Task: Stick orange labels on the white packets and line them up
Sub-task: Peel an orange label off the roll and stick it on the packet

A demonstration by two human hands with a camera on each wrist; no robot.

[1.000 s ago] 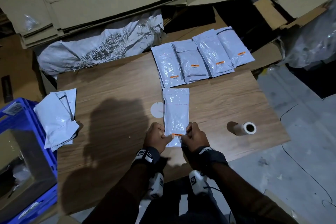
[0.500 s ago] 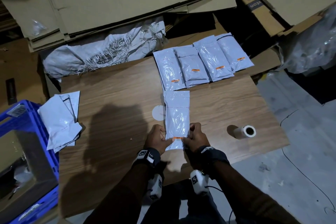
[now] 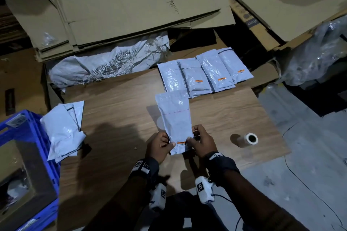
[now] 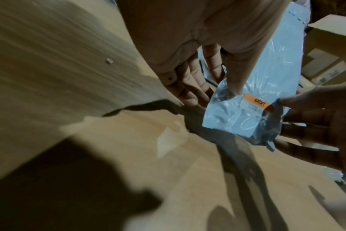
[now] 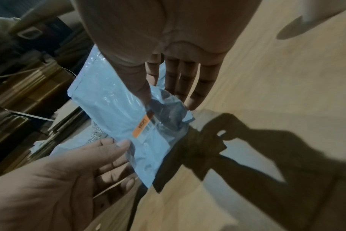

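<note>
Now both hands pinch a white plastic packet (image 3: 175,118) by its near end, left hand (image 3: 158,145) and right hand (image 3: 203,141) thumbs flanking its small orange label (image 3: 181,143), raised above the wooden surface (image 3: 120,110) near its front edge, short of the four labelled packets (image 3: 203,75) lining the far edge.

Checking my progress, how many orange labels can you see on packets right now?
4: three on row packets at the table's far edge, one on the held packet. The leftmost row packet's label spot is covered.

glossy plastic packet (image 3: 175,118) (crinkled) — wood-grain table (image 3: 116,110)
</note>
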